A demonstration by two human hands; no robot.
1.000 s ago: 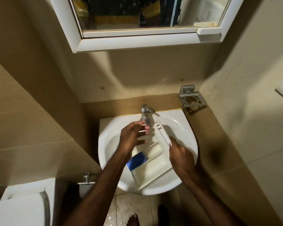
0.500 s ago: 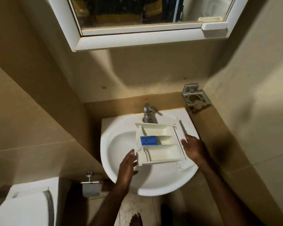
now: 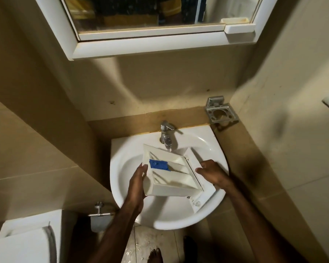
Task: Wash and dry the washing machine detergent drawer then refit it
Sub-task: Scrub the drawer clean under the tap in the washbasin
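I hold the white detergent drawer (image 3: 171, 177) over the basin of the sink (image 3: 205, 147), its open compartments facing up at me and tilted, with the blue insert (image 3: 158, 165) in the far-left compartment. My left hand (image 3: 138, 185) grips its left end wall, and my right hand (image 3: 212, 172) grasps the front panel end on the right. The tap (image 3: 166, 134) stands just behind the drawer's far edge.

No readable text

The detergent drawer (image 3: 171, 177) carries small marks near its front panel, too blurred to read; nothing else bears legible lettering.
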